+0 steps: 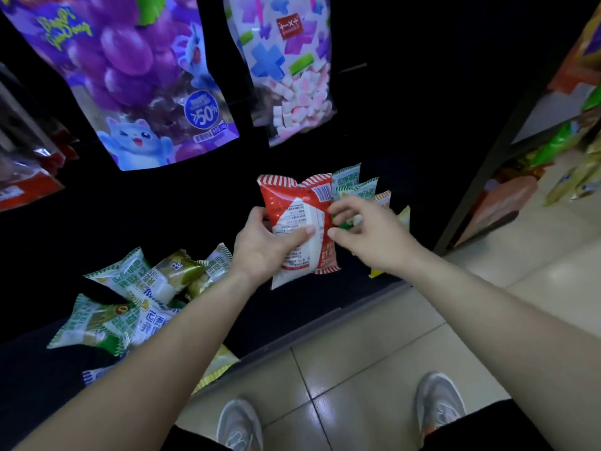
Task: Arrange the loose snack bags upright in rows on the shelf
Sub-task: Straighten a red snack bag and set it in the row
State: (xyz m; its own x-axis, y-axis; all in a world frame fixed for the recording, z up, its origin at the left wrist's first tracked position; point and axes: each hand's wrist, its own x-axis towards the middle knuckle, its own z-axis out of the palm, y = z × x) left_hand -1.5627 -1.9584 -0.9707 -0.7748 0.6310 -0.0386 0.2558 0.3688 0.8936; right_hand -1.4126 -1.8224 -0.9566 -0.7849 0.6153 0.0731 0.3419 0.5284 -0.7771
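The red snack bag was held upright in front of the dark shelf, its long axis running roughly top to bottom with a slight lean, printed back panel toward the camera. It was gripped by the left hand from its left edge, thumb pressed across the white label and the other fingers hidden behind the bag. The right hand was seen at the bag's right edge, thumb and forefinger bent toward each other and near or just touching that edge; whether anything was actually pinched there could not be told.

Directly behind and to the right of the red bag, a short row of standing green bags was visible, set edge to edge and receding into the shelf. The red bag lay just in front of that row, so the placement was judged to call for a small push away from the body, the left hand being the one carrying it.

Well to the left of the red bag and lower in the view, a heap of loose green bags lay flat and overlapping. The shelf floor between heap and red bag was too dark for its surface to be made out. Above the red bag, a purple grape pouch and a marshmallow pouch were hung.
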